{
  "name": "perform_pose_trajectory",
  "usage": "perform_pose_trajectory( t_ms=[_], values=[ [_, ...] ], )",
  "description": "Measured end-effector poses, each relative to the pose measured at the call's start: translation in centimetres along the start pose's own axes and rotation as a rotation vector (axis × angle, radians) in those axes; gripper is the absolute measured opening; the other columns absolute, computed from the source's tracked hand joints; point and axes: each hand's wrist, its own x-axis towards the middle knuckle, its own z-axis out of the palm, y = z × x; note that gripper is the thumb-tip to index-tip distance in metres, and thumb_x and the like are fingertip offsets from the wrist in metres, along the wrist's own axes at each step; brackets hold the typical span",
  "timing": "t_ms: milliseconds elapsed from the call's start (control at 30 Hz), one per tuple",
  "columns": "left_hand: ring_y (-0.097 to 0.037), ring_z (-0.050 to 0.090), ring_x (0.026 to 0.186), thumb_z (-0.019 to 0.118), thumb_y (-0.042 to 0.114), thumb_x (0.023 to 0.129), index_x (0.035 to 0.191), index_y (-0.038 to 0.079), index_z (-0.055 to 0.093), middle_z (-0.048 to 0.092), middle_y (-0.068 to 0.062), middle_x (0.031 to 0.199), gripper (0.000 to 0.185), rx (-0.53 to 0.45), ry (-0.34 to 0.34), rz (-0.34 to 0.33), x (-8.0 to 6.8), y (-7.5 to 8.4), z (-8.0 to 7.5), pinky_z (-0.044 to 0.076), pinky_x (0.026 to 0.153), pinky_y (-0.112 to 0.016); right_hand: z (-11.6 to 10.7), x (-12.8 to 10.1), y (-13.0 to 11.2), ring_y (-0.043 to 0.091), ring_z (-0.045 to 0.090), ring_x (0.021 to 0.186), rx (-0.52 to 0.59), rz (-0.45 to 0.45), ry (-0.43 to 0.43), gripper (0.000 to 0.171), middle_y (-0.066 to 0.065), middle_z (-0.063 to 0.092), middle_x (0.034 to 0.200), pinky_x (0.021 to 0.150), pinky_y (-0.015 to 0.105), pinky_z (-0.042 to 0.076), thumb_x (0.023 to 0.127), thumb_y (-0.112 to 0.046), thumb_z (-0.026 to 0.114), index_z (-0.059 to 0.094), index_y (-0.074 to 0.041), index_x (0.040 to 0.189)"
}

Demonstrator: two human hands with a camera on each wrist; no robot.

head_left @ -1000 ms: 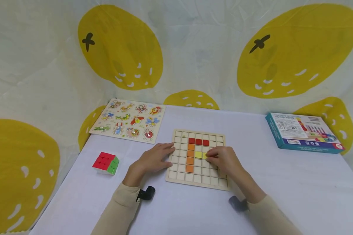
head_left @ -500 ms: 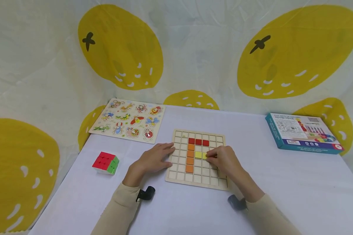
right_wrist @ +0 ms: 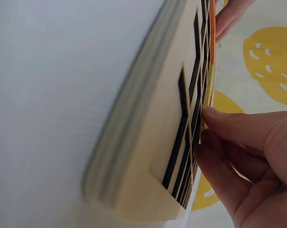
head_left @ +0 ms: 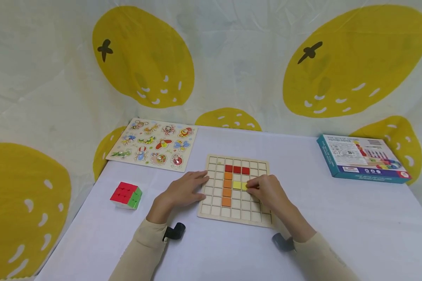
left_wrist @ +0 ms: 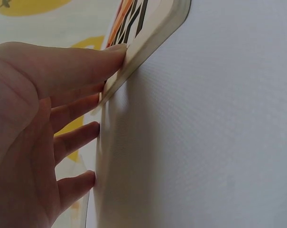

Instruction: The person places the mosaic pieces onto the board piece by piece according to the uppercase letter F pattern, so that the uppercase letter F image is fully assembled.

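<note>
The wooden grid board (head_left: 211,213) lies flat on the white table in the head view. At its left edge rests my left hand (head_left: 185,190), its thumb on the rim and the other fingers fairly straight. My right hand (head_left: 271,191) is over the board's right half, thumb and fingertips pinching a yellow square tile (head_left: 244,185) in a cell; the fingers partly hide it. A second yellow tile (head_left: 236,185) sits just left of it. Orange tiles (head_left: 227,183) run down one column, with a row of red tiles (head_left: 237,169) at its top.
A red-and-green puzzle cube (head_left: 126,195) stands left of the left hand. Behind it lies a wooden insect puzzle (head_left: 152,144). A teal-sided toy box (head_left: 365,160) lies at the back right. A lemon-print cloth (head_left: 239,58) hangs behind the table.
</note>
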Motion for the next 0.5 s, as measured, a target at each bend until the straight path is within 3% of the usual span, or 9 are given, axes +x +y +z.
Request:
perform_pose_trajectory(
  t_ms=[267,500],
  values=[
    [-0.022,0.035,0.154,0.071,0.035,0.094,0.153,0.020,0.048,0.036,0.005,0.167,0.066,0.058,-0.023,-0.010,0.24,0.04,-0.33,0.044,0.117,-0.051,-0.26,-0.15,0.04,0.027,0.073,0.099,-0.009,-0.055,-0.027,0.016,0.014,0.078,0.107,0.088,0.043,0.063,0.086,-0.004,0.079,0.080,-0.002,0.101],
    [-0.024,0.044,0.148,0.073,0.039,0.092,0.148,0.018,0.055,0.044,0.000,0.162,0.062,0.168,-0.026,0.011,0.54,0.05,-0.65,0.050,0.111,-0.048,-0.22,-0.68,0.33,0.031,0.071,0.111,-0.024,-0.089,-0.067,0.027,0.016,0.070,0.129,0.092,0.045,0.061,0.090,-0.015,0.077,0.077,-0.004,0.115]
  ],
)
